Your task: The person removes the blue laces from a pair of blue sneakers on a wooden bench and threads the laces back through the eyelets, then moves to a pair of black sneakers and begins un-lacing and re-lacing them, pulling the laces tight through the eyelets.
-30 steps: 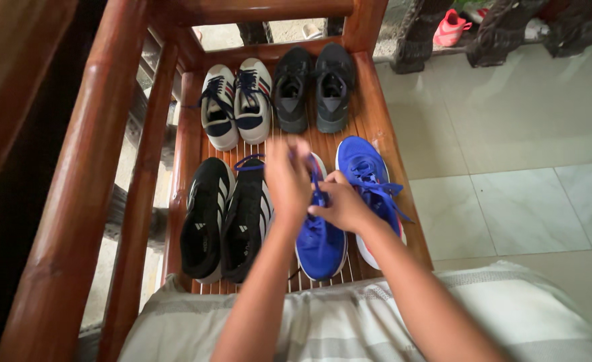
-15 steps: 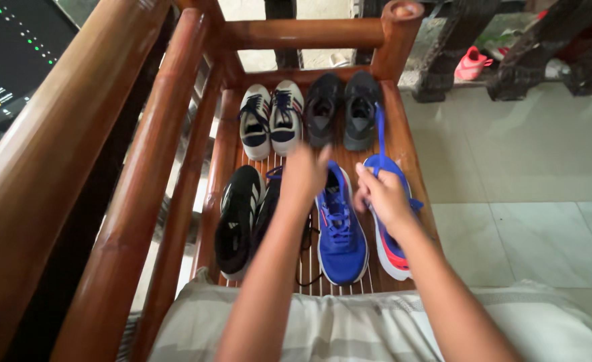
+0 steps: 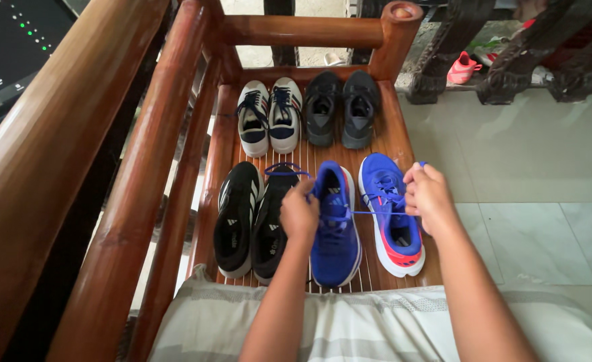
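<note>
In the head view, the person looks down over a striped cloth (image 3: 349,328) across their lap at a slatted wooden rack (image 3: 403,151) holding four pairs of shoes. The left hand (image 3: 299,216) is closed into a fist at the inner edge of the left blue sneaker (image 3: 335,231), its fingers pinched on one end of a blue shoelace (image 3: 369,212). The right hand (image 3: 428,196) is also closed — its fingers grip the other end of the lace, a short tip of which pokes out above the knuckles. Between the two fists the lace runs taut and nearly level across the tongue of the left blue sneaker and over the lacing of the right blue sneaker (image 3: 393,214), which lies just beside its partner and shows a red and white sole edge at the heel. A loose loop of blue lace arcs above the left hand, over the toe of the black sneakers (image 3: 249,218) — that pair sits just beside the blue one, on the left. At the far end of the rack stand a pair of white sneakers (image 3: 270,117) with dark laces and, beside them, a pair of dark grey sneakers (image 3: 341,108). Pale floor tiles (image 3: 537,167) lie to the right of the rack, and a small pink shoe (image 3: 463,68) rests near dark carved furniture legs beyond.
</note>
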Demonstrator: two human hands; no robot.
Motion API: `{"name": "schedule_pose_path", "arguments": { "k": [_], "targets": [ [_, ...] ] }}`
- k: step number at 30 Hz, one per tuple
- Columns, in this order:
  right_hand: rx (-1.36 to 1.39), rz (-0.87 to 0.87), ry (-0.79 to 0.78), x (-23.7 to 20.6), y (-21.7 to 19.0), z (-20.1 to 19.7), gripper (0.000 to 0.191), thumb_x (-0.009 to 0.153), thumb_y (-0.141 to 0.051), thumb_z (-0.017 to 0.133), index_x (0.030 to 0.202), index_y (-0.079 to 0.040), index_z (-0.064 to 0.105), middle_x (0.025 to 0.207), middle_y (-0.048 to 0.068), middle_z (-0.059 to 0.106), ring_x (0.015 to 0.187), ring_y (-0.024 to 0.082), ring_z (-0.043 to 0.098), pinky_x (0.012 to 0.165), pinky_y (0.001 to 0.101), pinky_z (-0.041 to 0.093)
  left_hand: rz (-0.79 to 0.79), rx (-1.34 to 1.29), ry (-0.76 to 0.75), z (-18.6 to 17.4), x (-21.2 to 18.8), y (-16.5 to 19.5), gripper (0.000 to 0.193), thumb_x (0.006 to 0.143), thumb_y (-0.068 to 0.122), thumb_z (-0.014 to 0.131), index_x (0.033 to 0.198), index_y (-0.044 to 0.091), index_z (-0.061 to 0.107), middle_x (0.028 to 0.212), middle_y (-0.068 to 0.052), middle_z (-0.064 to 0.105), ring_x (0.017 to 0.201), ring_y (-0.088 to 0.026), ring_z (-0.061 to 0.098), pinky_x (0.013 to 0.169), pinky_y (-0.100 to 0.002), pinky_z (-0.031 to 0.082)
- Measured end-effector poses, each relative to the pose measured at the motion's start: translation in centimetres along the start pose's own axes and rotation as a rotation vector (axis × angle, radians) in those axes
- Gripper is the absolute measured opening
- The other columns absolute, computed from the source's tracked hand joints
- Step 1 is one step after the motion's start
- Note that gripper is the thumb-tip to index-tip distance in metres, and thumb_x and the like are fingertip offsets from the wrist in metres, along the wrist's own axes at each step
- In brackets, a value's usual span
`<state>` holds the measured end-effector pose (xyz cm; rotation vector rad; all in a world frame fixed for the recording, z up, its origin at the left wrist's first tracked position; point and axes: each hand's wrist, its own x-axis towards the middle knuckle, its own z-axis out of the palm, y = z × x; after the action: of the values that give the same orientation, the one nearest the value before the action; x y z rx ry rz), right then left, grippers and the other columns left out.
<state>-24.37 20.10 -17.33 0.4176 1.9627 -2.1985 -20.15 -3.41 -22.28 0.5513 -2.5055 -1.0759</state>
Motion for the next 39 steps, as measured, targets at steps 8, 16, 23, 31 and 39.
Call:
{"name": "schedule_pose_path", "arguments": {
  "k": [8, 16, 23, 31, 39],
  "targets": [
    [-0.105, -0.213, -0.198, -2.7, -1.6, 1.9, 0.034, 0.108, -0.03, 0.045, 0.106, -0.002, 0.066, 0.069, -0.005, 0.036, 0.055, 0.005, 0.034, 0.049, 0.0239, 0.033, 0.216, 0.352, -0.018, 2.6, 0.3, 0.9, 0.031, 0.081, 0.027, 0.073, 0.103, 0.005, 0.069, 0.103, -0.014, 0.071, 0.082, -0.035, 0.072, 0.065, -0.049, 0.058],
    [-0.143, -0.139, -0.143, -2.6, -0.9, 1.6, 0.037, 0.107, -0.031, 0.045, 0.112, -0.006, 0.072, 0.065, -0.006, 0.04, 0.053, 0.006, 0.035, 0.049, 0.0245, 0.033, 0.091, 0.103, 0.036, 1.1, 0.0, 2.1, 0.035, 0.102, 0.035, 0.064, 0.085, 0.004, 0.073, 0.086, -0.014, 0.073, 0.082, -0.034, 0.071, 0.072, -0.043, 0.056],
    [-0.553, -0.412, 0.24, 0.5, 2.3, -2.2, 0.037, 0.109, -0.031, 0.05, 0.101, -0.01, 0.08, 0.058, 0.004, 0.047, 0.053, 0.013, 0.046, 0.05, 0.0313, 0.039, -0.423, -1.211, -0.2, -0.9, 0.9, -1.2, 0.038, 0.11, 0.031, 0.05, 0.081, 0.008, 0.059, 0.065, 0.003, 0.047, 0.059, -0.011, 0.049, 0.066, -0.03, 0.047],
    [-0.389, -0.182, 0.469, 1.7, 4.0, -6.3, 0.034, 0.111, -0.029, 0.048, 0.105, -0.011, 0.076, 0.064, 0.005, 0.055, 0.052, 0.017, 0.054, 0.047, 0.0373, 0.05, -0.532, -1.326, -0.193, -1.9, 0.6, -2.4, 0.039, 0.109, 0.036, 0.044, 0.085, 0.008, 0.056, 0.065, 0.003, 0.042, 0.062, -0.012, 0.045, 0.07, -0.033, 0.049],
    [-0.652, -0.565, -0.345, 0.4, 5.3, 2.6, 0.048, 0.084, -0.014, 0.078, 0.129, -0.008, 0.063, 0.099, 0.018, 0.064, 0.082, 0.019, 0.06, 0.074, 0.0369, 0.05, 0.538, -0.598, -0.255, -4.0, -1.8, 4.1, 0.021, 0.098, 0.019, 0.066, 0.106, 0.003, 0.078, 0.116, -0.01, 0.068, 0.111, -0.023, 0.064, 0.098, -0.035, 0.05]
  ]
}}
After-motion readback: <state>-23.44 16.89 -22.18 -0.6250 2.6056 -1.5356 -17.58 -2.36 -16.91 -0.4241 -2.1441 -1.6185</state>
